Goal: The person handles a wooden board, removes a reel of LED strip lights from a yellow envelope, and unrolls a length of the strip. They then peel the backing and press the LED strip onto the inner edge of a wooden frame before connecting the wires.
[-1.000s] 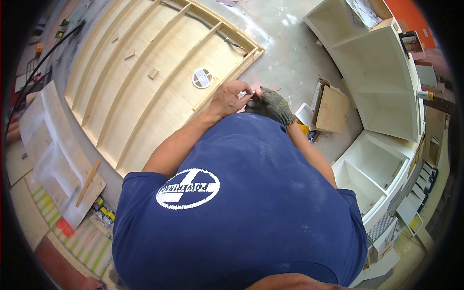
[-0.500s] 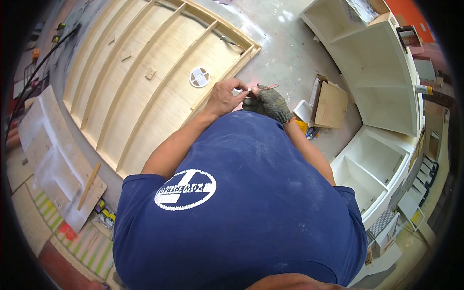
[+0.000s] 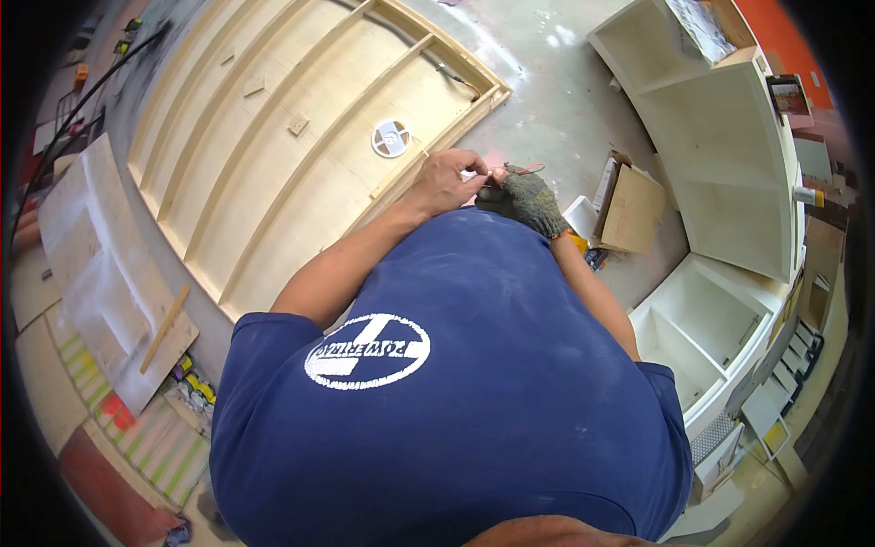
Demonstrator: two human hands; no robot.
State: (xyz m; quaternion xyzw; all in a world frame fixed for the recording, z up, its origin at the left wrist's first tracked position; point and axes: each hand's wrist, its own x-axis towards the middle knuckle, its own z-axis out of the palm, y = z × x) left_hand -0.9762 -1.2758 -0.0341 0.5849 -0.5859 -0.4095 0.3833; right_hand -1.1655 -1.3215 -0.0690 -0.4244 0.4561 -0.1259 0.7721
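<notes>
My bare left hand is closed in a pinch at the front edge of a wooden frame panel. Against its fingertips, my right hand, in a grey-green knitted glove with bare thumb tip, is also closed. A thin red wire loops out above the right hand, which grips it. Between the two sets of fingers is a small pale piece, too small to name. Inside the panel, just beyond my left hand, lies a white reel. My fingers and the glove partly hide what they hold.
White cabinets stand along the right. An opened cardboard box lies on the floor right of my hands. On the left, a dusty board carries a wooden stick. Inside the panel, cable runs near the far edge.
The view has shifted, so the surroundings and both hands appear slightly further right. The hands remain together with nearly the same grip.
</notes>
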